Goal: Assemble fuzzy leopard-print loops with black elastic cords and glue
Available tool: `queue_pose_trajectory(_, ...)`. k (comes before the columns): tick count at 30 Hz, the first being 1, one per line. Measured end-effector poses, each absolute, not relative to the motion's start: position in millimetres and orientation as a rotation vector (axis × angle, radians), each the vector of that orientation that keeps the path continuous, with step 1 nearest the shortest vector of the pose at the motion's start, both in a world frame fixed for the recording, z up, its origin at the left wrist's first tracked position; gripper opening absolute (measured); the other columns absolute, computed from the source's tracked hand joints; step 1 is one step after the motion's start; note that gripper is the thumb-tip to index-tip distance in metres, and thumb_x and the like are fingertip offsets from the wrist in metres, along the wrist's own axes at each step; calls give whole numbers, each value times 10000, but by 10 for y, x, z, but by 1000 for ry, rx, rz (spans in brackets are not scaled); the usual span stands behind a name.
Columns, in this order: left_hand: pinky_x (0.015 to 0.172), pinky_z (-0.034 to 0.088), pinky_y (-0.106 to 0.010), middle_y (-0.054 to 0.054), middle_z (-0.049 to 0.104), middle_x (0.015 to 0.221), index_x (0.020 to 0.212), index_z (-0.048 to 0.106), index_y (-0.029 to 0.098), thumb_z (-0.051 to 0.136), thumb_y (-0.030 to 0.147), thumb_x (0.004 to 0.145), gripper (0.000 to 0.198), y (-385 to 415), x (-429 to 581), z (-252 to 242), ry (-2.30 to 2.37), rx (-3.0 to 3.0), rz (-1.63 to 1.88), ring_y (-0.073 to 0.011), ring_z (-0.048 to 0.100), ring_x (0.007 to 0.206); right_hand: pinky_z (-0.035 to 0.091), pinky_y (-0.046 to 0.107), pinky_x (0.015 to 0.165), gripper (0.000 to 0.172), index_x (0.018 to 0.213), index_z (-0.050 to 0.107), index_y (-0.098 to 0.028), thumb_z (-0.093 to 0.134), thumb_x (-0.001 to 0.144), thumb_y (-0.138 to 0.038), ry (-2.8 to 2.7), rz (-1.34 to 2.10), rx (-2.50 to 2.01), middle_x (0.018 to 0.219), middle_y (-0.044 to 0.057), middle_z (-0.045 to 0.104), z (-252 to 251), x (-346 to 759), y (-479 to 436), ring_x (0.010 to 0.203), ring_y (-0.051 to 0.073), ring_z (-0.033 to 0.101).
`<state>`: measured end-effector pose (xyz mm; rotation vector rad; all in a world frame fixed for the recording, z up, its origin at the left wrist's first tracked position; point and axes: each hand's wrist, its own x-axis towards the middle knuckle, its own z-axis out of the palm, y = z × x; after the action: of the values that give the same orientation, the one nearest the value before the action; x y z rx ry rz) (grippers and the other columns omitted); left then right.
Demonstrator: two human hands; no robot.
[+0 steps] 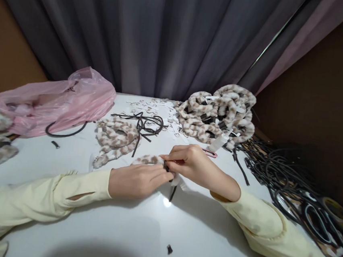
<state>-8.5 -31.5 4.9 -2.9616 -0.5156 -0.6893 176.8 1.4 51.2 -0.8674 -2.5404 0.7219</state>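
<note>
Sleeves (46,197) flank a scrap (169,249); left grip (140,181) and right grip (191,162) pinch cord (173,194), plush rings (223,95) beyond.

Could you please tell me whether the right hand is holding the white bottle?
No, the right hand pinches a dark strip, while the white bottle sits beyond it by the plush pile.

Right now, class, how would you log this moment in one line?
left hand: holding spotted fluffy strip; right hand: pinching dark piece by strip's end; beyond right hand: white bottle
</note>
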Motion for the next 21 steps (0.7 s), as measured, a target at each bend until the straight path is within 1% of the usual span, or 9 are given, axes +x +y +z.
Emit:
queue_pose_trajectory(2, 687, 469, -258, -96, 631, 841, 1110, 433, 105, 210, 99, 922, 292, -325, -81, 33, -515, -2977, -712, -179, 590, 795, 471, 241, 654, 203, 899, 688, -143, 511, 803, -115, -2480, 725, -851, 811, 50, 637, 510, 1755, 24, 661, 119, 580)
queue_pose_trajectory(3, 675, 471, -258, -93, 628, 828, 1110, 431, 105, 209, 101, 922, 290, -330, -79, 22, -512, -2976, -726, -180, 589, 785, 484, 253, 691, 234, 976, 659, -145, 515, 794, -114, -2435, 718, -829, 928, 66, 627, 518, 1756, 27, 700, 120, 585)
queue_pose_trajectory(5, 643, 473, -268, -92, 621, 795, 1118, 428, 99, 220, 97, 918, 288, -335, -78, 1, -504, -2940, -752, -185, 585, 750, 501, 275, 739, 365, 1143, 548, -155, 510, 782, -115, -2334, 708, -778, 1155, 102, 530, 565, 1785, 24, 789, 124, 594)
queue_pose_trajectory(6, 634, 473, -277, -95, 618, 783, 1125, 427, 95, 232, 92, 914, 287, -332, -80, -7, -501, -2905, -770, -190, 584, 735, 507, 282, 747, 404, 1183, 499, -159, 502, 781, -114, -2298, 707, -764, 1198, 112, 493, 602, 1815, 15, 826, 130, 595)
queue_pose_trajectory(7, 628, 472, -287, -99, 616, 775, 1135, 427, 94, 247, 87, 910, 288, -326, -85, -14, -494, -2866, -796, -194, 584, 725, 509, 287, 748, 396, 1176, 489, -161, 496, 783, -115, -2294, 712, -761, 1183, 111, 499, 643, 1853, 1, 849, 139, 596)
queue_pose_trajectory(10, 620, 473, -308, -112, 621, 791, 1176, 419, 103, 303, 84, 895, 305, -289, -105, -29, -444, -2756, -912, -199, 589, 714, 491, 307, 783, 207, 1009, 584, -172, 544, 806, -177, -2496, 757, -776, 967, 67, 613, 727, 1982, -62, 869, 172, 597)
queue_pose_trajectory(13, 586, 471, -294, -97, 631, 770, 1171, 425, 125, 347, 97, 879, 304, -252, -118, -58, -336, -2672, -975, -184, 581, 679, 458, 322, 829, 274, 1053, 585, -165, 609, 806, -282, -2697, 841, -703, 986, 86, 632, 640, 2044, -110, 925, 196, 577)
queue_pose_trajectory(15, 554, 465, -281, -83, 631, 727, 1127, 446, 120, 374, 100, 867, 271, -231, -124, -93, -256, -2625, -976, -172, 568, 636, 431, 337, 853, 253, 1061, 575, -144, 568, 841, -269, -2713, 822, -649, 955, 97, 631, 505, 2030, -114, 935, 201, 557)
queue_pose_trajectory(21, 545, 452, -269, -66, 632, 728, 1128, 445, 163, 359, 115, 884, 263, -174, -163, -244, -313, -2684, -943, -159, 572, 635, 405, 325, 821, 120, 889, 566, -148, 462, 890, -207, -2632, 781, -608, 790, 59, 609, 216, 1926, -67, 775, 163, 539)
